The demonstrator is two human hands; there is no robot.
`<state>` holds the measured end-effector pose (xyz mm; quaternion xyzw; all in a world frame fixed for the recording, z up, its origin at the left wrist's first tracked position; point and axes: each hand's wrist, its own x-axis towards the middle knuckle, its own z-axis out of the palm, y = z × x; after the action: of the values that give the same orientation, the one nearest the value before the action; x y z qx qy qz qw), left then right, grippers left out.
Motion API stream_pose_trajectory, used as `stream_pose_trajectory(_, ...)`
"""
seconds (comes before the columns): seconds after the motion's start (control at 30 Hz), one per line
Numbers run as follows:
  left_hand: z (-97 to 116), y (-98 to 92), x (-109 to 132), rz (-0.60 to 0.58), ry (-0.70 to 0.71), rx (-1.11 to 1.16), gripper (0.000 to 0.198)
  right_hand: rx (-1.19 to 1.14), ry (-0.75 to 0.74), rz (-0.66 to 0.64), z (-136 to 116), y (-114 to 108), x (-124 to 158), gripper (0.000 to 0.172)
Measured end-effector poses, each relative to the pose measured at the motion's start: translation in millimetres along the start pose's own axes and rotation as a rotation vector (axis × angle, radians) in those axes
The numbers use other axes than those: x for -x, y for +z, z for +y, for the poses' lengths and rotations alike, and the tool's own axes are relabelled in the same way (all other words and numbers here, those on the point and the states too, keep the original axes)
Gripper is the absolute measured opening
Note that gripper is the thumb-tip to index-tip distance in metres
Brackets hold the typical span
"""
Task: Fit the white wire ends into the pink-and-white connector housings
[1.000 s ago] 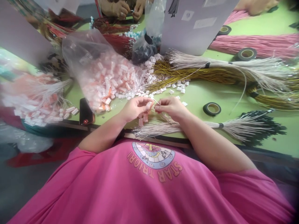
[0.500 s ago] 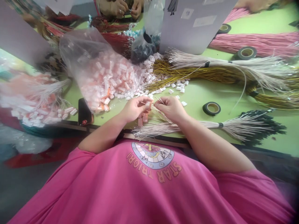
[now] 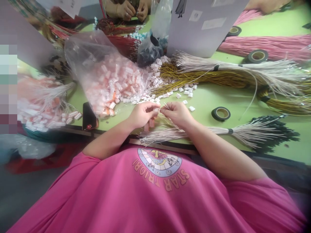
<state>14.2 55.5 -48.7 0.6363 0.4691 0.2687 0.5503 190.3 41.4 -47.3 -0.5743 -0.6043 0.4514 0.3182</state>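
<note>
My left hand [image 3: 141, 114] is closed on a small pink-and-white connector [image 3: 154, 111] near the table's front edge. My right hand [image 3: 177, 112] pinches thin cream wires [image 3: 167, 107] whose tips point at that connector; the two hands almost touch. Below my hands hang a few more pink connectors [image 3: 149, 124]. A tied bundle of cream wires [image 3: 218, 131] lies across the green table under my right wrist and runs off to the right.
A clear bag of pink connectors [image 3: 109, 81] sits left of my hands, with loose white connectors [image 3: 184, 90] beyond. Tape rolls [image 3: 220, 113] [image 3: 256, 56], yellow [image 3: 206, 77], cream and pink wire bundles [image 3: 264, 45], a grey board [image 3: 201, 26], a phone [image 3: 88, 118]. Another person's hands [image 3: 131, 9] work at the far edge.
Both hands stay together at the same spot; the fingers have shifted slightly around the connector and wires. The view has moved a little.
</note>
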Motion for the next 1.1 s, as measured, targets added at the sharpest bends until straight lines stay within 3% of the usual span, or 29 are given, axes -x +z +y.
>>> stream_pose_trajectory(0.13,-1.5,3.3,0.1,-0.023,0.026,-0.009,0.027,0.034,-0.027,0.042,-1.3,3.0,1.5,0.023)
stream_pose_trajectory(0.33,13.8,-4.7,7.2,0.055,0.318,-0.442,0.020,-0.001,-0.010,-0.038,4.0,-4.1,-1.9,0.023)
stream_pose_trajectory(0.43,14.5,-32.8,7.1,0.063,0.408,-0.663,0.024,-0.009,-0.088,-0.007,8.2,-8.7,-5.8,0.019)
stream_pose_trajectory(0.57,-8.0,-84.6,-13.5,0.340,0.278,-0.988,0.029,-0.046,-0.086,0.136,8.9,-7.5,-6.8,0.021)
stream_pose_trajectory(0.7,-32.2,-109.6,-37.2,0.304,0.130,-1.193,0.030,-0.055,-0.069,0.168,8.2,-0.6,-3.7,0.036)
stream_pose_trajectory(0.83,-36.0,-106.9,-41.5,0.300,0.127,-1.274,0.022,0.009,-0.141,0.197,9.2,3.4,-1.0,0.013)
stream_pose_trajectory(0.93,-27.9,-103.5,-34.9,0.275,0.122,-1.265,0.017,-0.002,-0.171,0.213,8.4,2.9,0.6,0.009)
stream_pose_trajectory(1.0,-18.6,-99.4,-26.7,0.289,0.100,-1.160,0.014,-0.011,-0.162,0.213,6.6,1.9,1.5,0.008)
stream_pose_trajectory(1.1,-2.9,-82.6,-10.5,0.286,0.140,-0.770,0.024,-0.033,-0.131,0.173,3.8,1.6,2.6,0.010)
